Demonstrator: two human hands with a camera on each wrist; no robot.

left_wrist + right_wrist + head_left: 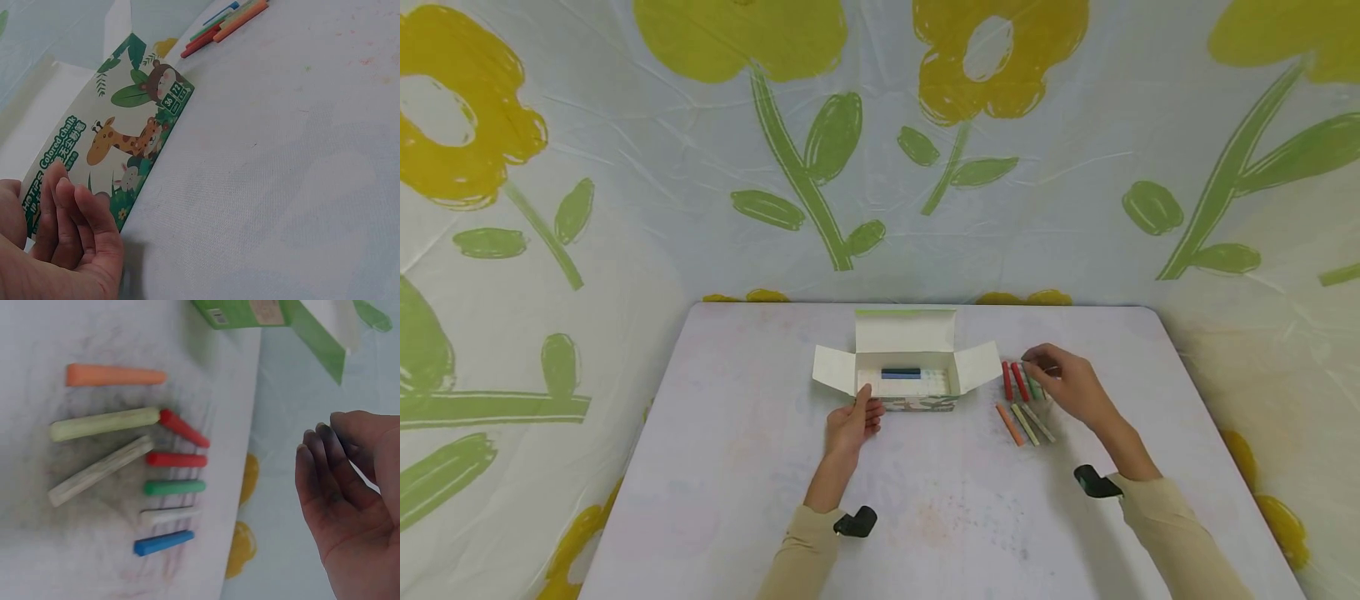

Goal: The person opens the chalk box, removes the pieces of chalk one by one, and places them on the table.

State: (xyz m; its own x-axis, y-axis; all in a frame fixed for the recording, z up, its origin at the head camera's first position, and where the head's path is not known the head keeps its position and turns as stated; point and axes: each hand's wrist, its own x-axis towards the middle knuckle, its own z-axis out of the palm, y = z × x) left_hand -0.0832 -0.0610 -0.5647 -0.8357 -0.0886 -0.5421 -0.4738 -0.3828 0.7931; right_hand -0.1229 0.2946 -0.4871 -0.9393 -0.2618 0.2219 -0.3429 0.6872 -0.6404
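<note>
An open chalk box (928, 403) with its flaps spread holds a dark blue chalk stick and a blue one (900, 376). My left hand (850, 422) grips the box's near wall toward the left, thumb over the rim and fingers outside; in the left wrist view they lie against the printed animal front (134, 140). To the right of the box, my right hand (1070, 382) hovers over loose chalk sticks, fingers loosely bent, with nothing visible in them. Beneath and near it lie two red sticks (177, 460), a green (175, 487), a white (170, 515) and a blue one (164, 543).
Closer to me lie an orange stick (115, 375), a pale yellow-green one (105, 424) and a greyish one (101, 470). The white tabletop (737, 467) bears faint chalk smudges. A flower-printed sheet (700, 175) hangs behind and at both sides of the table.
</note>
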